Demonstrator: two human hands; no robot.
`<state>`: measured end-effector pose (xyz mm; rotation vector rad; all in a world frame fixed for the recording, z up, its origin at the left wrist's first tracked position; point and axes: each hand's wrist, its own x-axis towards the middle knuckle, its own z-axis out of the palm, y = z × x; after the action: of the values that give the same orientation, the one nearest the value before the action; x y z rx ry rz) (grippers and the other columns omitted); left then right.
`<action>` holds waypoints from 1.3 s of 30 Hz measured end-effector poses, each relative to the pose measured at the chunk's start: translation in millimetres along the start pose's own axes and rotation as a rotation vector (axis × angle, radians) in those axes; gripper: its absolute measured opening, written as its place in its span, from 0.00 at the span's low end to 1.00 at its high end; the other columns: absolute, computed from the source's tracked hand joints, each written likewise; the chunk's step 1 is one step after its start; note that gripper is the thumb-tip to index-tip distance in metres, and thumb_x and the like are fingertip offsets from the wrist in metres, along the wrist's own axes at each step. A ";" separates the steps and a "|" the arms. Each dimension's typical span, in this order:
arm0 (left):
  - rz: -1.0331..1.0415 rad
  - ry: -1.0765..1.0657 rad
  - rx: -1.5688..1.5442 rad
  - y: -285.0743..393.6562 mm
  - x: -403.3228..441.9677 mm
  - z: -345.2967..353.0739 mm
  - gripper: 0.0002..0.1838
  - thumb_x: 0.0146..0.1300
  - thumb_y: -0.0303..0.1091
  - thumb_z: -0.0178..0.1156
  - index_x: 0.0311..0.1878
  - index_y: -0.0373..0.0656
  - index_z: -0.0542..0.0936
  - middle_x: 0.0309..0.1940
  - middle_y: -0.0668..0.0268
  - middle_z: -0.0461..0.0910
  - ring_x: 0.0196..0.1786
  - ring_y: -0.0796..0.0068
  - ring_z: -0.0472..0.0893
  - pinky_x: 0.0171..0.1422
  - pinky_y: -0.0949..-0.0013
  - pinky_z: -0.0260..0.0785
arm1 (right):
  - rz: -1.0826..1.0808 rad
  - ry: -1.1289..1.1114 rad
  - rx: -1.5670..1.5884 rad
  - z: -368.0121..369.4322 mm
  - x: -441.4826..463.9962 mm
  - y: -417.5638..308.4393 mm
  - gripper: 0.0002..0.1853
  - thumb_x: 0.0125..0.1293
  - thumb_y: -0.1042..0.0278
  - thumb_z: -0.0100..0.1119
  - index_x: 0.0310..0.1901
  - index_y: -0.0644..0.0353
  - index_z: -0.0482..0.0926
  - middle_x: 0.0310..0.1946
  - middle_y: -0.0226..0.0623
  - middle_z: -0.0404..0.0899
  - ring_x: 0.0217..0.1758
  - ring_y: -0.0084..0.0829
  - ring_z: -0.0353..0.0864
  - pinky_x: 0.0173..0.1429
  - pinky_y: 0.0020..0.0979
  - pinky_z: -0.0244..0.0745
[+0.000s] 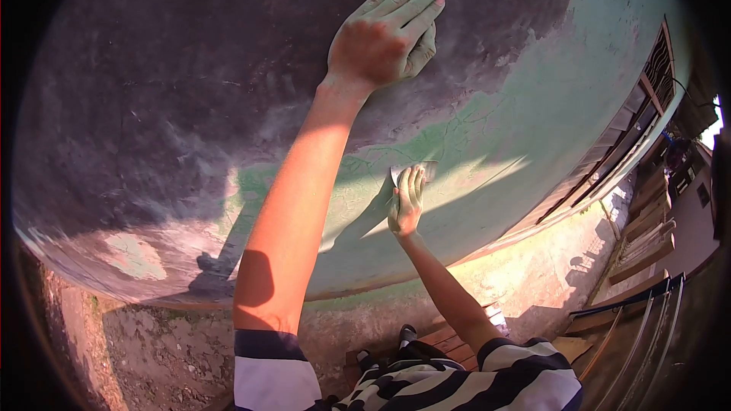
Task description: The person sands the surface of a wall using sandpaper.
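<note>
- The sheet [430,170] lies flat against the wall [525,118], under and just beyond the fingertips of the right hand [408,202], which presses it there.
- Its long axis seems to run crosswise to those fingers.
- The left hand [375,46], open with fingers together, rests on the dark patch [251,53], farther up and well apart from the sheet.

A curved-looking wall [533,106] fills most of the view — dark purple-grey above and left, pale green toward the right, with bright sunlight and sharp shadows across its lower part. A barred window [647,95] sits at right. Below, the rough base [175,342] is patchy and worn. Wooden planks [449,344] lie underfoot, and dim roofing beams [643,259] show at far right.
</note>
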<state>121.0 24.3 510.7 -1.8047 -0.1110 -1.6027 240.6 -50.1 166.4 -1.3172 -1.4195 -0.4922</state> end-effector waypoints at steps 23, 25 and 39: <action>-0.040 -0.020 -0.008 11.4 5.8 -16.1 0.14 0.59 0.31 0.59 0.48 0.43 0.85 0.56 0.65 0.83 0.64 0.68 0.78 0.72 0.63 0.68 | -0.049 0.232 0.059 -8.9 71.5 -6.3 0.29 0.65 0.79 0.46 0.69 0.77 0.62 0.74 0.62 0.55 0.80 0.60 0.45 0.79 0.56 0.42; -0.036 -0.028 0.005 13.3 5.8 -16.9 0.15 0.59 0.30 0.59 0.48 0.43 0.85 0.56 0.66 0.83 0.64 0.68 0.78 0.72 0.62 0.68 | -0.045 0.043 0.026 3.6 18.0 4.3 0.30 0.63 0.78 0.47 0.69 0.77 0.62 0.73 0.62 0.57 0.80 0.61 0.44 0.79 0.58 0.41; -0.031 -0.069 0.062 8.4 1.5 -5.1 0.18 0.59 0.28 0.59 0.53 0.45 0.85 0.59 0.68 0.81 0.65 0.67 0.77 0.73 0.60 0.67 | -0.125 -0.027 0.080 -5.5 19.2 17.2 0.26 0.65 0.73 0.54 0.66 0.71 0.70 0.69 0.58 0.66 0.77 0.60 0.56 0.76 0.55 0.52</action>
<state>121.3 14.7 508.2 -1.8186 -0.2191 -1.5412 262.1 -41.2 179.0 -1.1804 -1.5355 -0.4968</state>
